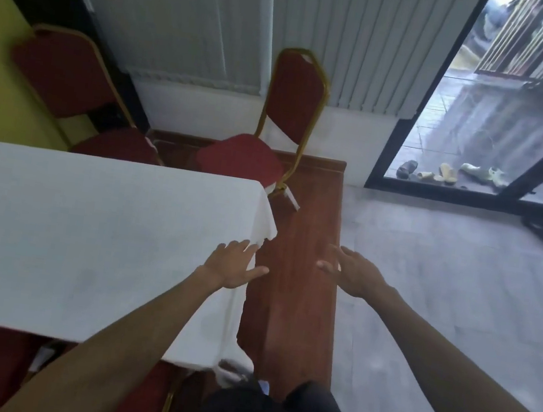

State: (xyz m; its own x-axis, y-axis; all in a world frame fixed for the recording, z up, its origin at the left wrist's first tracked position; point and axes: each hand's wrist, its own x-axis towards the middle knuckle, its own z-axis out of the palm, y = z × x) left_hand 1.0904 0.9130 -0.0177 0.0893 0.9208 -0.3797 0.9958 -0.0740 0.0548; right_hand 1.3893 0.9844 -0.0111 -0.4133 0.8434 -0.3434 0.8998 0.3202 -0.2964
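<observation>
**Both open, nothing held**

Left grip (233,264), fingers spread, over the right edge of the white tablecloth (87,233). Right grip (354,274) splayed above the wooden floor strip (297,313). Red chair (273,130) stands beyond the cloth's far corner

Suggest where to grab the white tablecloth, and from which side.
On the tablecloth, pinch the hanging right edge near the far corner flap, coming in from the wooden floor side. The top lies flat with nothing to pinch; that edge drapes free, and the left hand is right by it.
</observation>
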